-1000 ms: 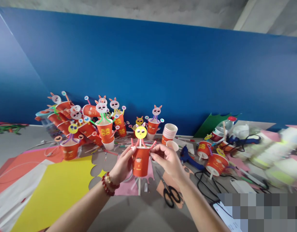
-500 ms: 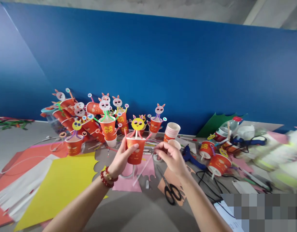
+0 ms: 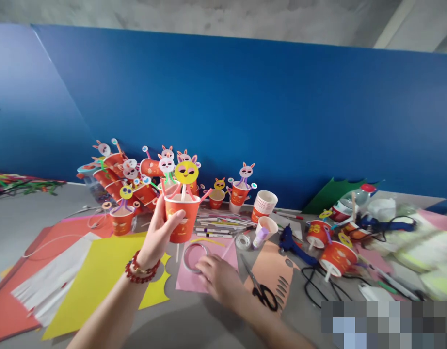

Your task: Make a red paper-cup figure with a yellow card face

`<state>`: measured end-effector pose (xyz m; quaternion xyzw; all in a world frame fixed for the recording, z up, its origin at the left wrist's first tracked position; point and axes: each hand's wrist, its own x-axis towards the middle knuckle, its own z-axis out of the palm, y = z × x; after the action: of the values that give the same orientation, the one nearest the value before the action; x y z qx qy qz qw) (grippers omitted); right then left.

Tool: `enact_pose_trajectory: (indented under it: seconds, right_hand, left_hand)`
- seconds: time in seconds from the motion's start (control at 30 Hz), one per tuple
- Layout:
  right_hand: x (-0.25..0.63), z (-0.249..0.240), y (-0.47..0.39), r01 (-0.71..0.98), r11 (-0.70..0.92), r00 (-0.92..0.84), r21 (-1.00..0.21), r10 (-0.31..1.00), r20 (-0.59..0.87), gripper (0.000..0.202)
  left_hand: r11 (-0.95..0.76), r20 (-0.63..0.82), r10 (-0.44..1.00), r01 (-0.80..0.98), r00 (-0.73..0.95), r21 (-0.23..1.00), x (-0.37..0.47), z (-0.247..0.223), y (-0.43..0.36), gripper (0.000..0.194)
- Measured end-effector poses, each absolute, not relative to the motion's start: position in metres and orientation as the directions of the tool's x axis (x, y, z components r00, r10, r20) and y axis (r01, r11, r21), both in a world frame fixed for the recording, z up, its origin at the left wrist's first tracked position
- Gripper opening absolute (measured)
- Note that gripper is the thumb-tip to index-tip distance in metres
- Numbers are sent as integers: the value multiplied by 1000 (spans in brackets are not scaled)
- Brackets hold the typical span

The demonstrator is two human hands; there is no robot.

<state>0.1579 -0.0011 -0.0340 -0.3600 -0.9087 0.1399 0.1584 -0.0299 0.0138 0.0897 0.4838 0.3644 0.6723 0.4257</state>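
My left hand (image 3: 158,237) is closed round a red paper cup (image 3: 183,219), holding it upright above the table. A yellow paper face on a white stick (image 3: 186,172) rises from the cup, with pink strips poking out at its sides. My right hand (image 3: 219,278) is slightly blurred and low over pink paper (image 3: 227,257), fingers bent and a little apart. Its fingertips are at the right edge of a silvery ring (image 3: 191,265); I cannot tell whether they touch it. Black-handled scissors (image 3: 265,296) lie on orange paper (image 3: 278,261) to the right.
Several decorated cups (image 3: 123,220) stand or lie piled at the back left. Stacked cups (image 3: 265,203), a glue stick (image 3: 260,236), clear tape (image 3: 243,241) and a blue glue gun (image 3: 296,248) with black cable sit rightward. Yellow paper (image 3: 96,276) covers the left. A blue panel (image 3: 223,106) stands behind.
My left hand has brought the cup left and slightly up, nearer to me. My right hand has gone down and left to the ring on the pink paper. The view has shifted slightly.
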Motion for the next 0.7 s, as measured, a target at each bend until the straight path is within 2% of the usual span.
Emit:
enact_pose_trajectory:
  seconds: [0.1,0.17,0.37,0.53,0.7]
  right_hand:
    - [150,-46,-5,662,717,-700,-220,696,163,17]
    - [149,-49,-4,665,724,-706,-183,690,161,20]
    - [149,-33,0,608,770,-747,-192,637,191,18]
    - [103,-17,11,489,845,-805,-216,533,262,15]
    - [53,-24,15,496,829,-772,-258,557,306,19]
  left_hand:
    - [-390,344,914,-229,-217,892,-44,99,9,69]
    - [-411,361,902,-221,-235,884,-52,103,6,70]
    - [-420,369,896,-199,-249,886,-61,108,1,70]
    - [-437,401,897,-225,-188,871,-57,109,-5,69]
    - [-398,390,917,-224,-82,890,-55,111,-10,71]
